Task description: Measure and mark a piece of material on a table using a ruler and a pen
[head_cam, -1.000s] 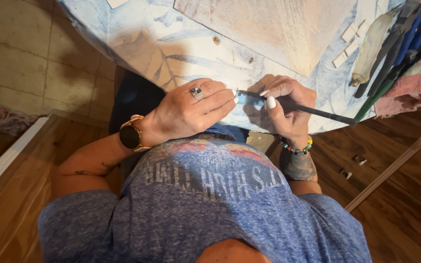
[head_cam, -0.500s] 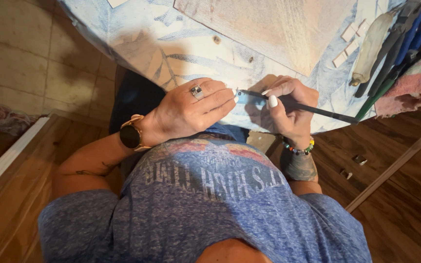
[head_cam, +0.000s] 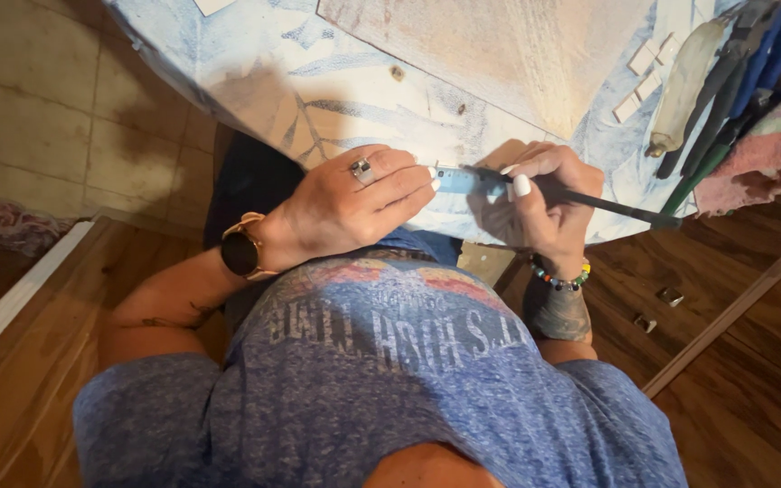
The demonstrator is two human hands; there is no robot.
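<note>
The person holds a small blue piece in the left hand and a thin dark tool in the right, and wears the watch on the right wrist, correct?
Not quite. The head view shows the watch on the left wrist; the right wrist carries a beaded bracelet.

I'm looking down past my lap at a dark wooden floor [head_cam: 752,398], the planks brown and a little glossy. To my left it gives way to pale beige tiles [head_cam: 38,117], with a white strip of trim [head_cam: 11,298] running along the join. A patterned rug [head_cam: 2,226] lies bunched just beside that trim (only its edge shows). In front of me stands the table [head_cam: 255,81], covered in a light cloth with blue leaf prints. A thin wooden batten [head_cam: 734,312] lies slanted on the floor to my right, with two small pale blocks [head_cam: 657,309] near it. The light is warm and soft.
</note>
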